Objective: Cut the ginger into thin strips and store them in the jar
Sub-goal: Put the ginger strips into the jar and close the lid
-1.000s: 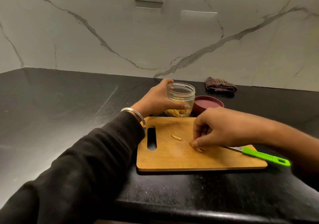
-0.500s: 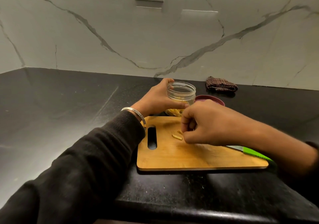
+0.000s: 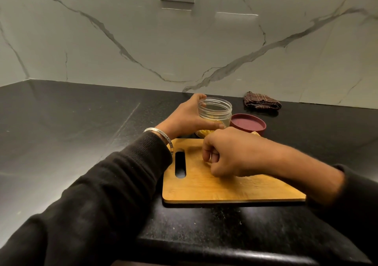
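Gripping the open jar (image 3: 215, 112) with the left hand (image 3: 185, 118), while the right hand (image 3: 229, 153) hovers curled over the cutting board (image 3: 225, 188), can't tell if it's pinching ginger.

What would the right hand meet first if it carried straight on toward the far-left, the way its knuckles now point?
Probably the left hand gripping the jar; the right hand sits just before them over the cutting board, though depth is hard to judge.

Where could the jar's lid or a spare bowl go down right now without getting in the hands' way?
Free: the black countertop left of the left hand, and the strip between cutting board and counter edge. Crowded: behind the board, where jar, maroon lid and right hand bunch together; folded cloth sits by the wall.
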Tool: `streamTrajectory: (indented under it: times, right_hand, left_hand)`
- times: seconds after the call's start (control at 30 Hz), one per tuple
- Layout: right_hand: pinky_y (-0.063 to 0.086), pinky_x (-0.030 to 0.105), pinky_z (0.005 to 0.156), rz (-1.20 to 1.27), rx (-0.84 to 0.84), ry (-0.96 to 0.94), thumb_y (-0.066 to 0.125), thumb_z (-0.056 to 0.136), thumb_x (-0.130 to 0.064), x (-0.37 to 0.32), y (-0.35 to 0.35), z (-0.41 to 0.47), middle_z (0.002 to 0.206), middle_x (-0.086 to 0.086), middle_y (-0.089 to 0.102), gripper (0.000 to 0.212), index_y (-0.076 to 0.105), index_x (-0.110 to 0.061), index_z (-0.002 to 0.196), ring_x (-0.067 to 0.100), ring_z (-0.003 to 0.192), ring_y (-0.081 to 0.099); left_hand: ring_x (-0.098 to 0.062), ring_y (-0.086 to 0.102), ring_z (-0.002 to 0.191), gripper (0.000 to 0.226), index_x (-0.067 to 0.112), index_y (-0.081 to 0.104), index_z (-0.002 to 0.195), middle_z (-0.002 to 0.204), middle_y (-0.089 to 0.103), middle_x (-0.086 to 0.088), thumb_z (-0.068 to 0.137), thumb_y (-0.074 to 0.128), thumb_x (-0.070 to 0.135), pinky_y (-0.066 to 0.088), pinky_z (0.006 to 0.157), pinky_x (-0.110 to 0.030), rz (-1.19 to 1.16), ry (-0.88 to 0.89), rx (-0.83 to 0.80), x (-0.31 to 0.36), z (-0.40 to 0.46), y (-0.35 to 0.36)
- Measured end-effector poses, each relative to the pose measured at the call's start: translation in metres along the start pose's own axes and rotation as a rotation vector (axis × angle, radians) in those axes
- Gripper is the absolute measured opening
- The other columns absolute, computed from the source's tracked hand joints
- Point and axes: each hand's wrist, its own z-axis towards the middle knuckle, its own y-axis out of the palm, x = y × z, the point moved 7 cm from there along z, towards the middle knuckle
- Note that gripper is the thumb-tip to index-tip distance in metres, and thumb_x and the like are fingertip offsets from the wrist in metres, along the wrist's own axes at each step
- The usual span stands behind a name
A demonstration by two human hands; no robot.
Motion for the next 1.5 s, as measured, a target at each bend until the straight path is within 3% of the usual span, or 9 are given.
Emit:
streamTrajectory:
  times: [0.2, 0.43, 0.57, 0.77, 0.97, 1.17, 1.27, 1.37, 1.5]
  right_hand:
    - [0.048, 0.019, 0.061, -0.022, 0.011, 0.006, 0.073, 0.084, -0.016, 0.002, 0.004, 0.002, 0.092, -0.002, 0.065, 0.015, 0.066, -0.022, 0.097, 0.013, 0.083, 0.062]
    - [0.059, 0.026, 0.072, 0.098, 0.037, 0.017, 0.076, 0.082, -0.013, 0.010, -0.007, -0.002, 0.090, -0.003, 0.068, 0.014, 0.071, -0.018, 0.095, 0.011, 0.082, 0.065]
    - [0.057, 0.025, 0.071, 0.274, 0.201, 0.045, 0.075, 0.083, -0.011, 0.026, -0.052, -0.003, 0.087, 0.001, 0.068, 0.011, 0.070, -0.016, 0.090, 0.010, 0.075, 0.064]
    - [0.060, 0.030, 0.076, 0.254, 0.553, -0.013, 0.074, 0.085, -0.007, 0.038, -0.116, 0.020, 0.086, 0.004, 0.068, 0.007, 0.069, -0.012, 0.088, 0.015, 0.080, 0.066]
    - [0.055, 0.021, 0.076, 0.026, 0.468, -0.011, 0.069, 0.092, -0.011, 0.037, -0.098, 0.050, 0.099, -0.001, 0.071, 0.017, 0.075, -0.011, 0.107, 0.011, 0.090, 0.066]
    - [0.048, 0.016, 0.071, 0.139, 0.658, 0.009, 0.059, 0.099, -0.020, 0.075, -0.111, 0.025, 0.106, -0.003, 0.067, 0.022, 0.068, -0.017, 0.119, 0.012, 0.095, 0.064]
    - [0.054, 0.033, 0.088, 0.243, 0.408, 0.201, 0.064, 0.093, -0.010, 0.124, -0.100, 0.025, 0.124, 0.006, 0.060, 0.043, 0.054, -0.023, 0.134, 0.022, 0.106, 0.061]
    - [0.041, 0.042, 0.110, 0.288, 0.109, 0.316, 0.071, 0.087, -0.008, 0.149, -0.078, 0.020, 0.150, 0.011, 0.041, 0.077, 0.034, -0.029, 0.152, 0.027, 0.132, 0.045]
    - [0.027, 0.046, 0.119, 0.378, 0.017, 0.316, 0.073, 0.088, -0.015, 0.157, -0.062, 0.023, 0.161, 0.008, 0.025, 0.090, 0.020, -0.035, 0.157, 0.031, 0.145, 0.029]
  left_hand:
    - [-0.006, 0.048, 0.117, 0.104, 0.017, 0.028, 0.151, 0.142, 0.051, -0.002, 0.069, 0.088, 0.041, 0.042, 0.096, -0.021, -0.005, 0.000, -0.004, -0.001, 0.000, 0.000]
    - [-0.016, 0.049, 0.129, 0.103, 0.017, 0.027, 0.152, 0.146, 0.047, -0.005, 0.072, 0.087, 0.039, 0.043, 0.103, -0.028, 0.004, 0.002, -0.009, -0.002, 0.000, 0.000]
    - [-0.018, 0.050, 0.129, 0.102, 0.016, 0.027, 0.151, 0.145, 0.048, -0.006, 0.072, 0.087, 0.037, 0.045, 0.103, -0.029, -0.008, 0.009, -0.026, -0.002, -0.001, 0.000]
    - [-0.006, 0.051, 0.116, 0.101, 0.018, 0.030, 0.149, 0.138, 0.054, 0.001, 0.070, 0.089, 0.040, 0.042, 0.090, -0.017, -0.021, 0.006, -0.016, -0.001, 0.000, 0.000]
    - [-0.009, 0.058, 0.115, 0.095, 0.019, 0.034, 0.147, 0.132, 0.058, 0.003, 0.071, 0.088, 0.038, 0.051, 0.091, -0.022, -0.050, 0.000, -0.032, -0.002, 0.000, 0.001]
    - [-0.007, 0.053, 0.118, 0.101, 0.018, 0.029, 0.149, 0.137, 0.053, 0.003, 0.071, 0.088, 0.037, 0.043, 0.094, -0.017, -0.043, -0.005, -0.024, -0.002, -0.001, 0.000]
    - [-0.011, 0.050, 0.124, 0.104, 0.017, 0.026, 0.152, 0.144, 0.050, -0.002, 0.070, 0.088, 0.038, 0.042, 0.099, -0.022, -0.038, -0.009, -0.030, -0.002, 0.000, 0.000]
    - [-0.010, 0.049, 0.123, 0.103, 0.017, 0.027, 0.151, 0.145, 0.049, -0.003, 0.071, 0.088, 0.037, 0.042, 0.098, -0.021, -0.029, -0.011, -0.028, -0.002, 0.000, 0.000]
    - [-0.015, 0.049, 0.128, 0.105, 0.016, 0.026, 0.153, 0.146, 0.048, -0.004, 0.071, 0.087, 0.039, 0.042, 0.101, -0.024, -0.025, -0.012, -0.027, -0.002, 0.000, 0.001]
